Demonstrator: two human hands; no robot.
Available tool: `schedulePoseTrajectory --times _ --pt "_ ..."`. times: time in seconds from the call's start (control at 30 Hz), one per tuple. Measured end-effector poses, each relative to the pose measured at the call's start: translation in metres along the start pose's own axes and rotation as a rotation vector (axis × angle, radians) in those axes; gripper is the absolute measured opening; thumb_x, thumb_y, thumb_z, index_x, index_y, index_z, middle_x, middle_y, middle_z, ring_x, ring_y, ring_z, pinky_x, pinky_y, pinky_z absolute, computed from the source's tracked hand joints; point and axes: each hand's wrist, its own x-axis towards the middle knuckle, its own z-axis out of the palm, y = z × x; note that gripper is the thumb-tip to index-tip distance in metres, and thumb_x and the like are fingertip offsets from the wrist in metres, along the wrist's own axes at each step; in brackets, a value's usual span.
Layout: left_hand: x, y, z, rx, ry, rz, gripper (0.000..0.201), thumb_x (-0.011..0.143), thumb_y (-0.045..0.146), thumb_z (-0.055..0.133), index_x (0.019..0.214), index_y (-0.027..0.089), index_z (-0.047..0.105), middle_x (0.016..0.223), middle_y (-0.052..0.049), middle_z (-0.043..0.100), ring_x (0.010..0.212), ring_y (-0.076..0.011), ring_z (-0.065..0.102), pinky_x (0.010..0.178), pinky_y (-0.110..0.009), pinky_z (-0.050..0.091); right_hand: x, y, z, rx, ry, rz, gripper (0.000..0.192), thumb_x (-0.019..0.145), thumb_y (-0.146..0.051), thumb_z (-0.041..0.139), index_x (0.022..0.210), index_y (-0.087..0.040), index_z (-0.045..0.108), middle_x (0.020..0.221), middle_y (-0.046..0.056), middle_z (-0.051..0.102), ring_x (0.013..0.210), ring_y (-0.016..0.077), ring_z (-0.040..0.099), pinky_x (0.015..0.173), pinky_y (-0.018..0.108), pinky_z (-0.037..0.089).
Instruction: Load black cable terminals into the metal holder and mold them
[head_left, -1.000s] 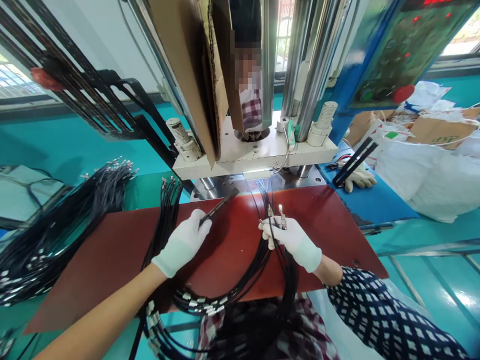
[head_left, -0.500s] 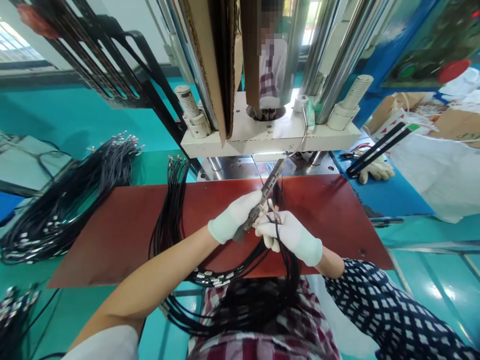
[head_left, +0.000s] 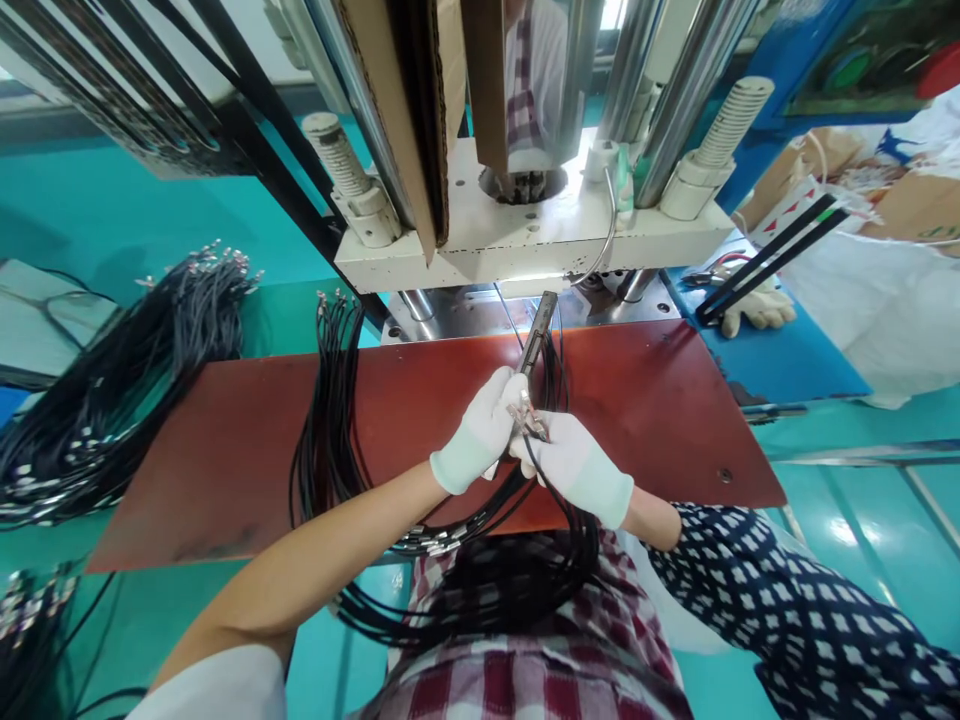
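From the head view, 2 gloved hands meet over the reddish-brown board. The left hand has its fingers curled round 1 dark metal bar, which slants up and away toward the press. The right hand grasps a cluster of black cables near their ends, fingers bent; the metal connectors sit between the 2 hands, too crowded to count. The cables loop down over the lap.

3 more cable bundles show: 1 on the board, left of the left hand, 1 large pile beyond its left end and 1 in the lower left corner.

The white press plate carries 2 threaded posts. At right, 2 black rods and a loose glove rest on the blue shelf. Printing on the packaging behind is too small to read.

The bar's far tip reaches the board's rear edge, near the press plate's front edge. The right hand has room sideways toward the board's right edge.
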Motion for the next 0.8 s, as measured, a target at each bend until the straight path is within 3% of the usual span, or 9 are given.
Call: schedulePoseTrajectory --times 0.1,0.23,0.33,0.53,0.67,0.8 --pt "-0.001 0.002 0.000 0.050 -0.040 0.039 0.048 0.089 0.066 0.046 0.075 0.020 0.038 0.072 0.002 0.039 0.064 -0.0115 0.037 0.061 -0.026 0.037 -0.003 0.009 0.002 0.018 0.058 -0.037 0.014 0.083 -0.031 0.059 0.080 -0.018 0.053 0.066 -0.002 0.057 0.055 0.0099 0.049 0.055 0.023 0.041" --pt "-0.003 0.015 -0.004 0.015 -0.102 -0.052 0.044 0.093 0.059 0.044 0.074 0.020 0.038 0.069 0.003 0.038 0.060 -0.0102 0.035 0.055 -0.024 0.035 -0.005 0.015 0.002 0.107 0.172 -0.215 0.020 0.089 -0.039 0.058 0.093 -0.019 0.053 0.081 0.000 0.060 0.070 0.0126 0.055 0.070 0.027 0.047" --pt "-0.006 0.019 -0.007 -0.028 -0.170 -0.063 0.041 0.095 0.055 0.044 0.076 0.019 0.041 0.067 0.003 0.043 0.058 -0.0095 0.038 0.055 -0.023 0.036 -0.005 0.010 -0.003 0.170 0.155 -0.302 0.024 0.089 -0.041 0.058 0.086 -0.018 0.055 0.076 0.000 0.058 0.069 0.0119 0.051 0.068 0.026 0.044" --pt "-0.008 0.012 -0.009 -0.195 -0.267 -0.105 0.041 0.101 0.051 0.033 0.078 0.018 0.044 0.059 0.004 0.046 0.052 -0.0086 0.040 0.054 -0.023 0.036 -0.009 -0.012 -0.015 0.151 0.178 -0.204 0.029 0.082 -0.044 0.066 0.078 -0.015 0.062 0.061 -0.003 0.052 0.056 0.0088 0.040 0.057 0.025 0.037" --pt "-0.007 0.012 -0.010 -0.208 -0.231 -0.173 0.044 0.099 0.053 0.033 0.079 0.017 0.049 0.061 0.003 0.044 0.052 -0.0087 0.040 0.052 -0.023 0.036 -0.010 -0.020 -0.020 0.066 0.037 -0.103 0.028 0.072 -0.041 0.073 0.071 -0.014 0.065 0.065 0.001 0.061 0.060 0.0111 0.048 0.060 0.026 0.040" --pt "-0.008 0.017 -0.011 -0.138 -0.156 -0.140 0.043 0.098 0.054 0.038 0.078 0.016 0.048 0.071 0.001 0.047 0.061 -0.0098 0.042 0.059 -0.024 0.040 -0.003 -0.017 -0.018 0.041 -0.018 -0.141 0.024 0.073 -0.038 0.070 0.068 -0.015 0.063 0.072 0.003 0.063 0.070 0.0146 0.053 0.069 0.029 0.045"
